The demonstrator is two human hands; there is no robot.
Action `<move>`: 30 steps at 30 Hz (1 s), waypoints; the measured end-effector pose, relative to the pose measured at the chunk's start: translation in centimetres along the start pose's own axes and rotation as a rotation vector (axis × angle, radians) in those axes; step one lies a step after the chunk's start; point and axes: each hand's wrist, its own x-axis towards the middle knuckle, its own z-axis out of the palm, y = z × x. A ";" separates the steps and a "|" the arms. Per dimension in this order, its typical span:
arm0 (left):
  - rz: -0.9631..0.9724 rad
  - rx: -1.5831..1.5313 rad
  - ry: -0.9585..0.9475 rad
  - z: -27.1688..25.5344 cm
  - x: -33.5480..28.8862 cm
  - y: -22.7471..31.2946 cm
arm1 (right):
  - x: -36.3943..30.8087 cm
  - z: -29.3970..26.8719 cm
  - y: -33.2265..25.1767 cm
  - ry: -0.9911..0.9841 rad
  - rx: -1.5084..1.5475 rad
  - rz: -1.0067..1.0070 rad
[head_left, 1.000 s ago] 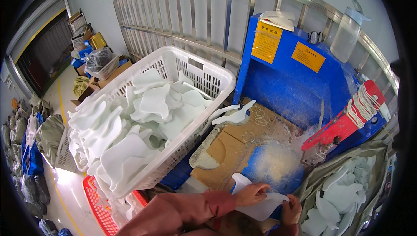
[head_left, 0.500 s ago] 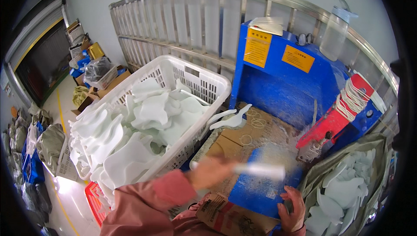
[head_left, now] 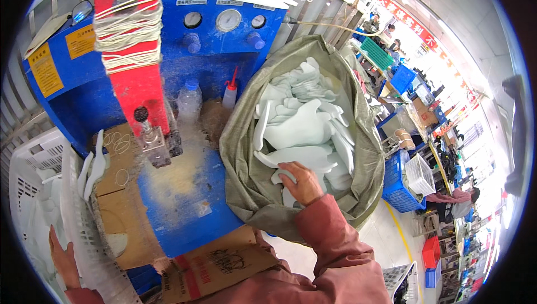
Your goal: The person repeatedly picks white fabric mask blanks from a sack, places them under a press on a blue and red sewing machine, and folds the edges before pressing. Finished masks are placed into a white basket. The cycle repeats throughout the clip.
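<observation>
My right hand (head_left: 305, 185) reaches into an olive-green woven sack (head_left: 241, 161). Its fingers close on the edge of a thin, white curved piece (head_left: 276, 177); the hand covers part of it. Many similar pale pieces (head_left: 296, 128) lie stacked and loose around it. At the far left, my left hand (head_left: 66, 258) has its fingers stretched out and holds nothing. It is at a white slatted plastic basket (head_left: 34, 146) with more white pieces inside. Between the hands is a blue work plate (head_left: 184, 225), dusted with pale powder under the metal head (head_left: 154, 146) of a red arm (head_left: 137, 94).
A blue machine housing (head_left: 168, 21) with gauges stands behind the plate. A clear bottle (head_left: 190, 102) and a red-tipped squeeze bottle (head_left: 230, 91) stand inside it. Two white pieces (head_left: 97, 164) lie on cardboard. Blue crates (head_left: 400, 181) and several people are farther right.
The view has swung right. My left hand has let go of the white piece and is now at the basket. My right hand has gone from beside the plate into the sack.
</observation>
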 end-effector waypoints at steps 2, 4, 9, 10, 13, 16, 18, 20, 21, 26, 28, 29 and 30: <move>0.111 -0.144 -0.007 -0.8 -0.6 3.2 | 0.5 -0.9 2.1 0.075 -0.250 -0.084; 0.050 -0.214 -0.083 -1.2 -1.7 7.0 | 0.5 -1.4 3.2 0.127 -0.407 -0.149; 0.255 -0.177 -0.252 0.4 -3.1 15.7 | 2.3 -1.1 2.1 0.029 -0.187 0.073; 0.271 -0.197 -0.301 1.3 -3.5 17.5 | 3.1 -0.7 1.7 0.034 -0.168 0.050; 0.295 -0.278 -0.439 2.0 -5.1 21.3 | 4.9 0.0 1.3 0.031 -0.147 -0.054; 0.330 -0.320 -0.504 2.6 -6.4 23.7 | 6.3 0.5 1.6 0.069 -0.102 0.128; 0.368 -0.292 -0.554 2.7 -6.7 24.5 | 7.5 1.6 1.3 0.071 -0.028 0.172; 0.376 -0.235 -0.633 2.7 -7.2 24.8 | 8.5 2.6 0.8 0.052 -0.016 0.235; 0.374 -0.249 -0.641 2.7 -7.4 24.7 | 8.2 2.6 0.8 0.043 -0.081 0.198; 0.323 -0.404 -0.656 3.3 -8.4 24.0 | 3.2 -3.1 4.9 -0.136 -0.575 -0.154; 0.412 -0.397 -0.673 4.0 -8.4 24.3 | 1.8 -4.0 6.8 -0.219 -0.725 -0.123; 0.451 -0.389 -0.680 4.2 -8.2 24.5 | 2.0 -3.9 7.7 -0.285 -0.734 -0.049; 0.473 -0.402 -0.683 4.4 -8.2 24.8 | 2.0 -3.8 8.4 -0.368 -0.743 0.044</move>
